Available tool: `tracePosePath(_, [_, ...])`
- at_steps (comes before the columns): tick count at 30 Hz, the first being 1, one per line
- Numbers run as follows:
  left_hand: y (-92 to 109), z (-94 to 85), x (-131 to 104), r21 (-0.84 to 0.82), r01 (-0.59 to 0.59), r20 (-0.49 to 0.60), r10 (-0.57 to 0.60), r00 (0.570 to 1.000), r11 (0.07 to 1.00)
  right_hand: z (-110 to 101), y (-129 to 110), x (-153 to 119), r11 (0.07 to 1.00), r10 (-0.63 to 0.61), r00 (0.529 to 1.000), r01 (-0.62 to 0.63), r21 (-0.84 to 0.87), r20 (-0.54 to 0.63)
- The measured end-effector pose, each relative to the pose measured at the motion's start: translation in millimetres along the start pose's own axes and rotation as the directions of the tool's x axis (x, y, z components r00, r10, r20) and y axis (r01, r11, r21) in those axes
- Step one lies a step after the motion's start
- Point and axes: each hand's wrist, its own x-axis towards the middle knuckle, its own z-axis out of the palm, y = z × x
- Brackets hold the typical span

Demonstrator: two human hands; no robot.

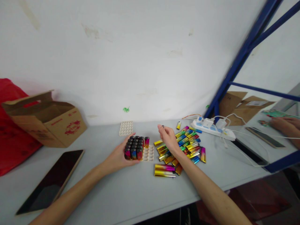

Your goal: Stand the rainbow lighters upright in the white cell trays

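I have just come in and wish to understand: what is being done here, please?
A person's left hand is cupped around upright lighters, black tops up, in a pale tray; several holes on the tray's right side are unfilled. The right hand is raised by a pile of loose lighters; a small dark thing shows at its fingertips, but I cannot tell what it is. A second tray lies nearer the wall.

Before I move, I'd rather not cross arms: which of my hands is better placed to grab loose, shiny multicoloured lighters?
Likely the right hand: it is nearer those loose lighters, while the left hand wraps around upright black-topped lighters.
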Motion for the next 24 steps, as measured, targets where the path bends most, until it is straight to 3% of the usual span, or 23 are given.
tracePosePath(5, [1.4,-0.2,7.4,-0.009,0.033,-0.036,-0.033,0.999,0.999,-1.5,-1.3,-1.9,0.975,-0.080,0.996,0.069,-0.209,-0.045])
tracePosePath(9, [5.4,0.3,12.6,-0.028,0.013,-0.089,-0.015,0.996,1.000,-1.6,-5.8,-6.3,0.969,-0.118,0.993,0.118,-0.216,0.011])
tracePosePath(24, [7.5,-7.1,7.9,-0.020,-0.004,-0.036,0.004,0.999,1.000,-8.1,-16.7,-17.7,0.941,-0.118,0.977,0.167,-0.294,0.176])
